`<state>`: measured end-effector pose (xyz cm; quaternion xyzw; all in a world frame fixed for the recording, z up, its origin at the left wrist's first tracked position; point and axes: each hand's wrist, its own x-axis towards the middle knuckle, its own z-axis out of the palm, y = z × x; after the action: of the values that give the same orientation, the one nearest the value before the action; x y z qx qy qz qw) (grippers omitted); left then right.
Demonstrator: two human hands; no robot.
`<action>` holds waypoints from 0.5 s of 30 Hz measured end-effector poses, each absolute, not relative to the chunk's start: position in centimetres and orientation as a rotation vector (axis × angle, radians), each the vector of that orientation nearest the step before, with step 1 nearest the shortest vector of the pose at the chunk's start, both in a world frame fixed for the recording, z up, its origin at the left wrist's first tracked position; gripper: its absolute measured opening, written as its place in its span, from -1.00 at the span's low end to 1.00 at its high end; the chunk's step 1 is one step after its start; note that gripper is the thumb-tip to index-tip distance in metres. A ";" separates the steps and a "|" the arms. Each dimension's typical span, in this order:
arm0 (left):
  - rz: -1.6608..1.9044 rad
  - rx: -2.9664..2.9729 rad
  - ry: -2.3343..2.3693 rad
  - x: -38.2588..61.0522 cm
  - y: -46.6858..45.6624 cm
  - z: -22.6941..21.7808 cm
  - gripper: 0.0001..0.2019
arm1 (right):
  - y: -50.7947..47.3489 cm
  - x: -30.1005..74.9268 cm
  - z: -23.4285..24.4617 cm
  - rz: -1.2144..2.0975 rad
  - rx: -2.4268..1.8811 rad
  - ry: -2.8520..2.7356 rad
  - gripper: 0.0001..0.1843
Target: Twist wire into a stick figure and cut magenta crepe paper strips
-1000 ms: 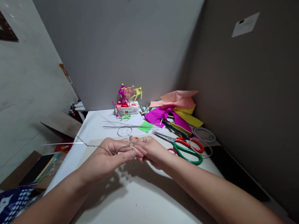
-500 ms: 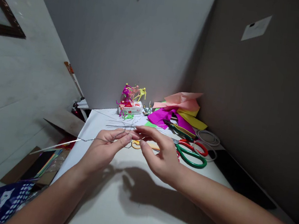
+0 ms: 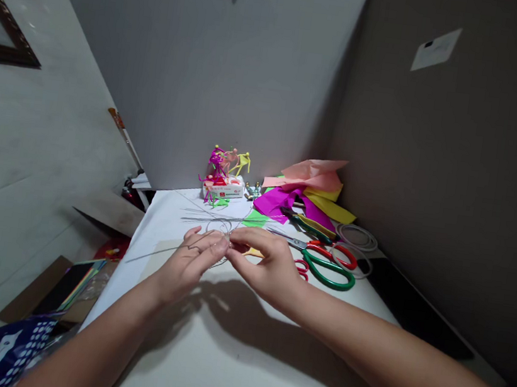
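A thin twisted grey wire (image 3: pixel 151 253) is pinched between the thumb and fingers of my left hand (image 3: pixel 191 267), with one long end sticking out to the left. My right hand (image 3: pixel 268 264) has its thumb and fingertips closed at the same spot, also on the wire. Fine loops of wire rise above the fingertips; the part between the fingers is hidden. Just beyond my hands lie several straight wires (image 3: pixel 198 216). Right of my right hand are scissors with one red and one green handle (image 3: pixel 331 273) and a smaller red handle (image 3: pixel 302 269).
At the back, small coloured figures (image 3: pixel 243 163) stand on and around a white and red box (image 3: pixel 223 190). Magenta paper (image 3: pixel 272 202), green-handled pliers (image 3: pixel 311 227) and a white wire coil (image 3: pixel 357 237) lie to the right. Grey panels close off the back and right.
My right thumb and fingers have come together onto the wire beside my left fingertips. The wire has turned, and its long left end now slopes lower and shows shorter.
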<state>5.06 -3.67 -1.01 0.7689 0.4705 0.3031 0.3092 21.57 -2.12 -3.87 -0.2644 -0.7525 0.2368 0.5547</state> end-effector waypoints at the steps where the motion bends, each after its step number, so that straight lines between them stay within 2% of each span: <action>1: 0.795 2.019 1.258 5.2 -3.7 -1.0 -0.62 | -2.0 21.6 -4.0 0.565 -0.618 -1.774 -0.90; 8: 0.945 1.966 1.645 6.2 -3.3 -2.0 -0.64 | -1.2 21.9 -4.3 0.447 -0.702 -1.702 -0.83; 10: 0.984 2.021 1.703 6.1 -3.0 -2.5 -0.55 | -1.2 21.8 -4.3 0.602 -0.752 -1.665 -0.85; 12: 0.907 2.097 1.736 5.9 -2.9 -2.8 -0.48 | -1.2 21.5 -4.3 0.905 -0.783 -1.571 -0.88; 15: 0.717 2.222 1.787 6.0 -3.0 -2.8 -0.52 | -1.1 21.3 -4.4 1.373 -0.739 -1.358 -0.87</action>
<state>6.01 -3.04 -2.80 0.7519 0.6048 0.2425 0.1008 21.29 -1.10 -4.42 -0.3071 -0.5643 0.5707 0.5115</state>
